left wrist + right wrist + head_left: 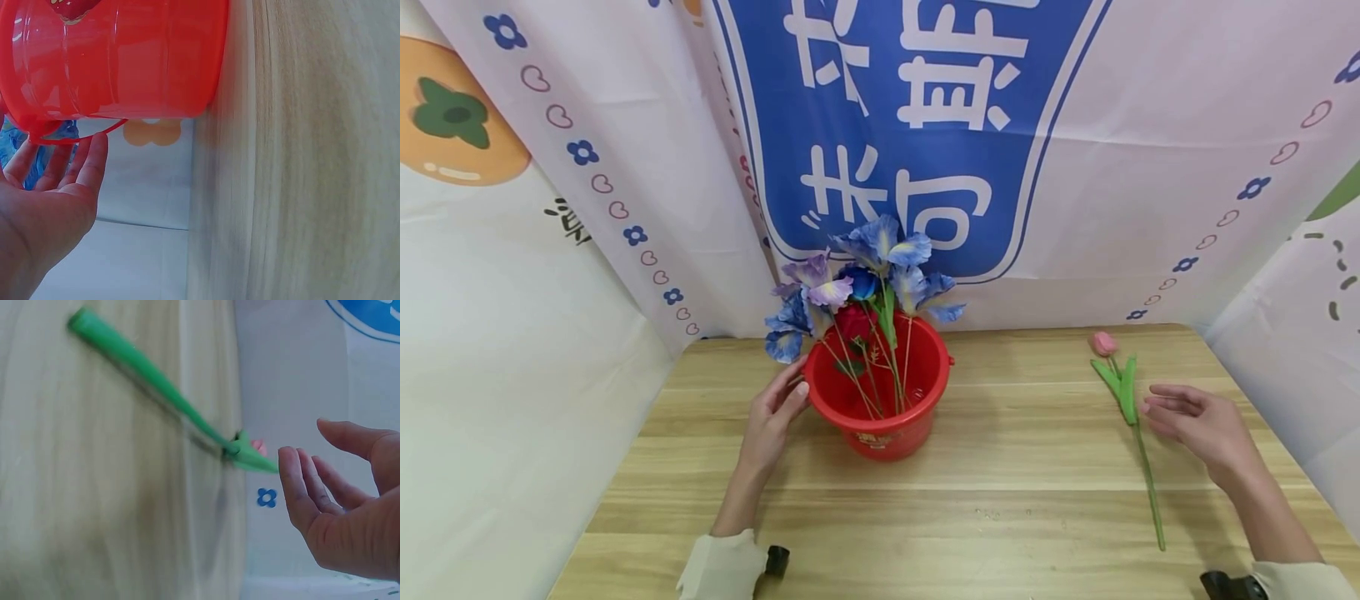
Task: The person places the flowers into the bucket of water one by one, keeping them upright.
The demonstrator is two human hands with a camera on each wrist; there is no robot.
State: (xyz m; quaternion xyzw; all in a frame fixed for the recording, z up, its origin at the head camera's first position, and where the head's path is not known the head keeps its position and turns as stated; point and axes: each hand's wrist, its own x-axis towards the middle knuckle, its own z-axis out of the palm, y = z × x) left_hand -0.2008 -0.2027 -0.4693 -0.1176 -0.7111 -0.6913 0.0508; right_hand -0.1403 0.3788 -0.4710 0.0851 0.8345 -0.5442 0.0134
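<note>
A red plastic bucket (889, 440) stands on the table, holding several artificial flowers. Blue and purple irises (880, 246) rise above its rim, with a red flower (854, 322) lower among the stems. At the bucket's left side, my left hand (778, 408) touches the rim with thumb and extended fingers. In the left wrist view its fingertips are right at the thin red handle (59, 142). A pink artificial tulip (1103, 343) with green leaves and a long green stem (1146, 475) lies on the right. Just right of its leaves, my right hand (1206, 425) holds nothing, fingers loosely bent.
The wood-grain table (1015, 500) runs up to a printed cloth backdrop (1120, 208) at the back. White printed cloth (512, 358) hangs at the left side too. Black straps or camera mounts (777, 561) sit at both sleeve cuffs.
</note>
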